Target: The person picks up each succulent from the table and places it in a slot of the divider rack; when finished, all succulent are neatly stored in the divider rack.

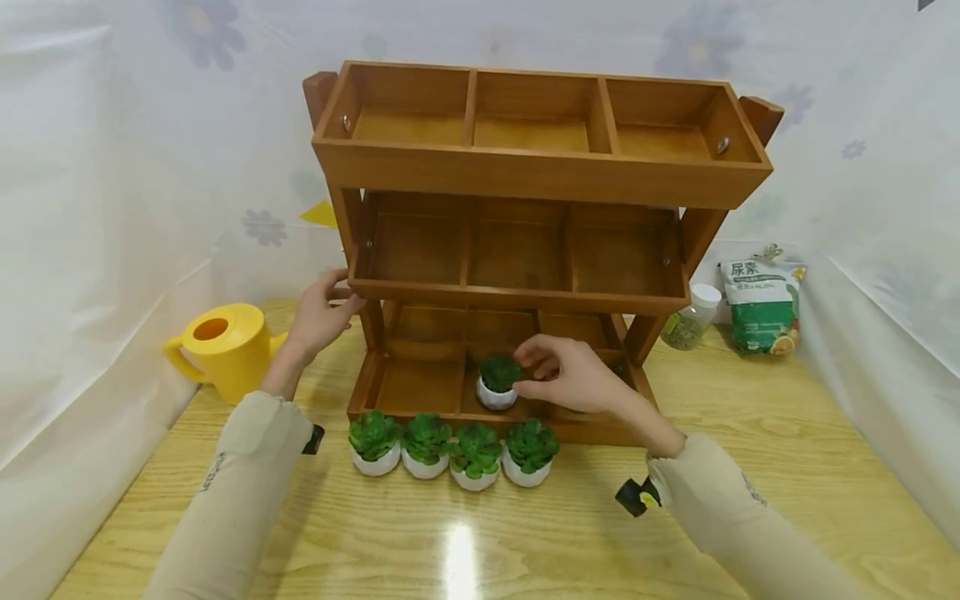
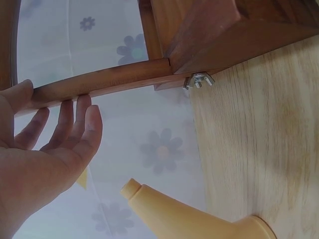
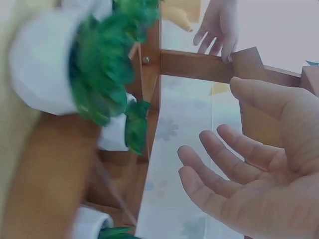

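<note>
A three-tier wooden shelf point(image 1: 551, 179) stands on the table. My left hand point(image 1: 318, 315) holds its left upright, thumb and fingertips at opposite edges of the narrow post point(image 2: 119, 77) in the left wrist view. A potted succulent point(image 1: 497, 395) sits upright in the middle front compartment of the bottom tier. Just right of that pot is my right hand point(image 1: 573, 375), its fingers spread and apart with nothing between them in the right wrist view. Behind this hand, another white pot is mostly hidden in the right compartment. Several potted succulents point(image 1: 426, 446) line up in front of the shelf.
On the left stands a yellow watering can point(image 1: 243, 354). At the right back are a clear jar with a white lid point(image 1: 693, 317) and a green-and-white bag point(image 1: 763, 304). White flowered sheeting point(image 1: 135, 167) encloses the table point(image 1: 375, 542). A wing nut point(image 2: 198, 79) sticks out of the shelf's side.
</note>
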The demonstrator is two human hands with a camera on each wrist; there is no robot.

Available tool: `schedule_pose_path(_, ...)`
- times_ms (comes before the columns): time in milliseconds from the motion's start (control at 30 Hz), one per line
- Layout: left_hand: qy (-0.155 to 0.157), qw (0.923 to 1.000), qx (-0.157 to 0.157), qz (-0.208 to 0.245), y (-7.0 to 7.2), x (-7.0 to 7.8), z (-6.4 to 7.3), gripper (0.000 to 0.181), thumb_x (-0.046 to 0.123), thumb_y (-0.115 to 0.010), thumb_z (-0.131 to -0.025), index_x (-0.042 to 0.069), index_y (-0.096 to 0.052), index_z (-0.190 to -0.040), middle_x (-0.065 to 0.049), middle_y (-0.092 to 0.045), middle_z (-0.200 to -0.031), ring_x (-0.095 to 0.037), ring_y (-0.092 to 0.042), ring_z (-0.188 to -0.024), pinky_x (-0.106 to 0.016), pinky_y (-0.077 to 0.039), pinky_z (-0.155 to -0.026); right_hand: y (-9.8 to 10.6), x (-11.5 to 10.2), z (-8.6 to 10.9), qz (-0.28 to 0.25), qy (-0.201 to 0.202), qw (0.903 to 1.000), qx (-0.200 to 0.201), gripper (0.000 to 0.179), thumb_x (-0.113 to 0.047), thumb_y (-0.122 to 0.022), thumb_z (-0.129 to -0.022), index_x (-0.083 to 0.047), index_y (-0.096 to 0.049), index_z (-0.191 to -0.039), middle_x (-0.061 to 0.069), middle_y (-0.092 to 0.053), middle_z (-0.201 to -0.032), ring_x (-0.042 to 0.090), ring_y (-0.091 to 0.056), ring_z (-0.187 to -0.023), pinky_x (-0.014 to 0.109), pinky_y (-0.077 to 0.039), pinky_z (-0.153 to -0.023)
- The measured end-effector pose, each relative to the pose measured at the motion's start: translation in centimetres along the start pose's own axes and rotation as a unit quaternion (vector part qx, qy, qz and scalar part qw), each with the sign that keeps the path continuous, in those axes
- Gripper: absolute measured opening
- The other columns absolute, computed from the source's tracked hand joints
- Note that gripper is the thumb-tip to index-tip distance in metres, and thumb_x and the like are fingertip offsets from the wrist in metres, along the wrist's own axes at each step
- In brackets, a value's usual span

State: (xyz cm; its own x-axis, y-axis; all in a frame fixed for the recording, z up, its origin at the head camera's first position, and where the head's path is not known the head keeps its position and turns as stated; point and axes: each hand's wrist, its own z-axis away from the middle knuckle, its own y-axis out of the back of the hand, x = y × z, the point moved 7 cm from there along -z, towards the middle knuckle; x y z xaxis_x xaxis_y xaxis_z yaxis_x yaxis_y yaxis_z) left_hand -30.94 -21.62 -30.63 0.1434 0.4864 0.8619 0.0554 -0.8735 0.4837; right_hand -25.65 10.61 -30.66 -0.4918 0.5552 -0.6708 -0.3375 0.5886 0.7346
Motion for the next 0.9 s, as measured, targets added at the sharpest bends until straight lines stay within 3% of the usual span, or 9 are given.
schedule_pose_path(133, -0.001, 1.0000, 0.001, 0.002, -0.1, -0.1, -0.1, 0.059, 0.030, -0.051, -0.100, 0.005, -0.030, -0.150, -0.029, -0.047, -0.133, -0.042, -0.057, -0.111, -0.055, -0.048, -0.087, -0.8, 1.0, 2.4, -0.017, -0.006, 0.9997, 0.013, 0.033, -0.022, -0.074, -0.086, -0.006, -0.063, -0.113, 0.005, -0.064, -0.105, 0.026, -0.064, -0.090, 0.037, -0.053, -0.077)
schedule_pose_path(300, -0.003, 1.0000, 0.001, 0.001, -0.1, 0.1, -0.1, 0.059, 0.029, -0.052, -0.100, 0.005, -0.032, -0.149, -0.028, -0.047, -0.133, -0.042, -0.056, -0.112, -0.055, -0.048, -0.086, -1.8, 2.8, 4.8, -0.045, -0.028, 0.9985, 0.016, 0.037, -0.023, -0.075, -0.085, -0.003, -0.062, -0.114, 0.011, -0.064, -0.107, 0.028, -0.064, -0.094, 0.037, -0.055, -0.078)
schedule_pose_path(400, -0.002, 1.0000, -0.001, -0.002, -0.1, 0.0, 0.0, 0.059, 0.030, -0.052, -0.100, 0.005, -0.031, -0.149, -0.028, -0.047, -0.133, -0.041, -0.056, -0.112, -0.046, -0.052, -0.083, -2.2, 3.6, 5.9, -0.052, -0.039, 0.9977, 0.019, 0.042, -0.025, -0.076, -0.084, 0.000, -0.062, -0.115, 0.013, -0.065, -0.108, 0.027, -0.065, -0.095, 0.037, -0.055, -0.078)
schedule_pose_path(533, -0.003, 1.0000, 0.002, -0.002, 0.1, 0.1, 0.1, 0.059, 0.030, -0.052, -0.100, 0.005, -0.031, -0.149, -0.028, -0.047, -0.133, -0.042, -0.056, -0.112, -0.044, -0.052, -0.082, -2.8, 4.3, 6.6, -0.044, -0.044, 0.9980, 0.015, 0.050, -0.028, -0.080, -0.079, 0.000, -0.063, -0.116, 0.009, -0.066, -0.105, 0.024, -0.065, -0.089, 0.035, -0.055, -0.074)
schedule_pose_path(633, -0.004, 1.0000, 0.003, 0.000, 0.2, 0.1, 0.1, 0.058, 0.029, -0.052, -0.100, 0.005, -0.032, -0.149, -0.028, -0.047, -0.132, -0.042, -0.056, -0.112, -0.051, -0.050, -0.085, -3.3, 4.6, 6.9, -0.044, -0.049, 0.9977, 0.017, 0.056, -0.028, -0.085, -0.073, 0.001, -0.063, -0.116, 0.008, -0.066, -0.102, 0.025, -0.066, -0.085, 0.035, -0.055, -0.071)
schedule_pose_path(800, -0.002, 1.0000, -0.001, -0.002, 0.0, 0.1, 0.0, 0.059, 0.030, -0.053, -0.099, 0.005, -0.032, -0.149, -0.028, -0.047, -0.132, -0.041, -0.056, -0.112, -0.048, -0.051, -0.084, -4.2, 5.1, 7.3, -0.041, -0.076, 0.9962, 0.016, 0.064, -0.029, -0.088, -0.068, 0.000, -0.062, -0.119, 0.009, -0.067, -0.105, 0.027, -0.066, -0.089, 0.035, -0.055, -0.072)
schedule_pose_path(900, -0.002, 1.0000, -0.001, 0.001, 0.1, 0.1, 0.1, 0.060, 0.030, -0.053, -0.099, 0.005, -0.031, -0.149, -0.029, -0.047, -0.132, -0.042, -0.055, -0.113, -0.049, -0.051, -0.085, -4.9, 5.0, 7.2, -0.029, -0.070, 0.9971, 0.006, 0.068, -0.032, -0.089, -0.067, 0.000, -0.063, -0.121, 0.009, -0.068, -0.108, 0.025, -0.066, -0.092, 0.034, -0.055, -0.074)
